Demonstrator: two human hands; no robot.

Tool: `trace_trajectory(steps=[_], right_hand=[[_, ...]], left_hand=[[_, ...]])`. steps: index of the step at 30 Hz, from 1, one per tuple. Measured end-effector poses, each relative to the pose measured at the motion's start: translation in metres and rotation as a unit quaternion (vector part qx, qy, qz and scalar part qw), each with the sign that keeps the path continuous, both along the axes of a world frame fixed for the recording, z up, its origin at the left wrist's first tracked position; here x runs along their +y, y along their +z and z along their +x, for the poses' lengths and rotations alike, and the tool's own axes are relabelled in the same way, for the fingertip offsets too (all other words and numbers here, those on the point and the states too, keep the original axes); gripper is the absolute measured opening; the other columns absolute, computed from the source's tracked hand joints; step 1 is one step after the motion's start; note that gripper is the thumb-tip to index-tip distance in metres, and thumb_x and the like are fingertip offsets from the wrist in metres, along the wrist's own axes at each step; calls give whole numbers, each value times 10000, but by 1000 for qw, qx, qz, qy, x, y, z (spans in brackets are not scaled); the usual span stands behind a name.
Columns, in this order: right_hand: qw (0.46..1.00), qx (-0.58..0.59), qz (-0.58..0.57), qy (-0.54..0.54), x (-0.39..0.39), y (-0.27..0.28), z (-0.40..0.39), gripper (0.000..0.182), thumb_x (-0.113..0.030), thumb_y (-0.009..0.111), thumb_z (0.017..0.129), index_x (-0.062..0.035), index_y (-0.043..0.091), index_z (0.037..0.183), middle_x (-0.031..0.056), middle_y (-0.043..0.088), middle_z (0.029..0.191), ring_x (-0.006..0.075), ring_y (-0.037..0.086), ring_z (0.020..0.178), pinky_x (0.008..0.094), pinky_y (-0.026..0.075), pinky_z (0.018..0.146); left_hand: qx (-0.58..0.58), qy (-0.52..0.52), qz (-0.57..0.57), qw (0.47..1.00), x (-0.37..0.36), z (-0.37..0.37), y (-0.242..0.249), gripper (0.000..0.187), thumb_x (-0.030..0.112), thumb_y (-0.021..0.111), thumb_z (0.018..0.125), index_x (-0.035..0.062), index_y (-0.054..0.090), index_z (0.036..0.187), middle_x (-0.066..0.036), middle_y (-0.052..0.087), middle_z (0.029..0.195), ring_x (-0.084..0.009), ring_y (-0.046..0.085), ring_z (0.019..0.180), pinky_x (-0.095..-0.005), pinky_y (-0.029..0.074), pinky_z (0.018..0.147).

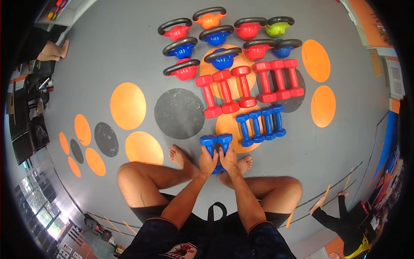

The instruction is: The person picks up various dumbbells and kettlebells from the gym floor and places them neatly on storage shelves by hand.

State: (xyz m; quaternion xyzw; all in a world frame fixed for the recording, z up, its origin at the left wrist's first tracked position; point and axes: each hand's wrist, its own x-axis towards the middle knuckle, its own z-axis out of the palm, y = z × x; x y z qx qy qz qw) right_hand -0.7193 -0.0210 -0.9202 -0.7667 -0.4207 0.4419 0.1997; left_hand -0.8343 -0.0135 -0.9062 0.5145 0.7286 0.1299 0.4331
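Two blue dumbbells are held side by side between my bare feet. My left hand (208,161) is wrapped round the handle of the left blue dumbbell (208,139). Closed round the right blue dumbbell (224,137) is my right hand (228,157). The dumbbells' far heads touch or nearly touch, and their near heads show partly below my hands. Just ahead and to the right lies a row of several blue dumbbells (256,125). Behind that row are red dumbbells (226,91) in two groups.
Farther out stand several kettlebells in red, blue, orange and green, such as a blue kettlebell (223,59). Orange circles (128,106) and black circles (179,113) mark the grey floor (142,56). Another person (349,224) is at the lower right; a person's leg (54,50) shows at upper left.
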Motion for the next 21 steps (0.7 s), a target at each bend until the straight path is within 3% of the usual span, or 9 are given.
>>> trace_trajectory(steps=[1, 4, 5, 8, 9, 12, 13, 16, 21], right_hand=[[1000, 0, -23, -8, -5, 20, -5, 392, -208, 623, 885, 11, 443, 1157, 309, 634, 862, 494, 623, 814, 536, 495, 714], [996, 25, -83, -5, -8, 108, -11, 404, -218, 623, 887, 10, 440, 1167, 308, 624, 883, 497, 617, 792, 528, 496, 711], [1000, 5, -11, 7, -16, 127, -15, 422, -251, 635, 890, 3, 437, 1163, 243, 622, 777, 433, 636, 689, 493, 508, 658], [993, 100, -59, -23, -14, 218, -20, 461, -314, 624, 888, 3, 441, 1169, 264, 633, 782, 466, 634, 754, 521, 502, 702], [994, 105, -28, -10, -13, 247, -23, 435, -285, 635, 897, -7, 443, 1172, 200, 625, 706, 370, 648, 631, 464, 517, 606], [978, 198, -72, 7, 2, 371, -25, 391, -241, 628, 918, -28, 443, 1189, 131, 615, 659, 257, 637, 537, 384, 508, 518], [976, 213, -44, 8, 6, 410, -31, 314, -169, 602, 942, -55, 441, 1185, 55, 554, 645, 152, 573, 482, 312, 485, 472], [976, 215, -6, 38, 14, 499, -48, 314, -166, 596, 948, -59, 432, 1193, 52, 543, 660, 145, 581, 504, 302, 484, 472], [977, 199, 15, 69, 40, 603, -88, 333, -175, 584, 961, -33, 413, 1208, 48, 549, 697, 146, 570, 526, 303, 480, 476]], left_hand=[[-3, -4, -9, 1000, -2, -5, 23, 369, 252, 624, 869, -1, 400, 1019, -265, 613, 704, -472, 610, 654, -536, 468, 570], [-32, -18, 4, 999, -7, -23, 97, 365, 231, 635, 863, -6, 397, 1007, -258, 603, 688, -471, 604, 640, -533, 466, 570], [-64, -9, 17, 998, -8, -28, 122, 374, 209, 643, 854, -11, 400, 1033, -250, 596, 681, -466, 603, 634, -523, 466, 565], [-151, 7, -10, 989, -3, -45, 219, 381, 189, 642, 850, -11, 406, 1072, -243, 593, 684, -461, 601, 626, -516, 460, 554], [-153, -6, 13, 988, -1, -51, 251, 394, 172, 634, 857, -11, 407, 1123, -214, 599, 674, -409, 622, 581, -482, 479, 532], [-210, 9, -17, 977, 9, -69, 362, 399, 166, 630, 870, -12, 404, 1147, -187, 607, 673, -344, 642, 543, -442, 505, 520], [-219, 6, -20, 976, 10, -77, 390, 418, 165, 623, 881, -16, 388, 1175, -170, 609, 677, -305, 654, 532, -414, 522, 520], [-241, 14, -1, 970, 20, -96, 487, 437, 168, 616, 888, -21, 368, 1194, -183, 609, 677, -316, 652, 529, -416, 523, 522], [-227, 29, 58, 972, 22, -129, 565, 476, 194, 612, 893, -27, 354, 1227, -237, 613, 758, -349, 669, 600, -458, 528, 608]])
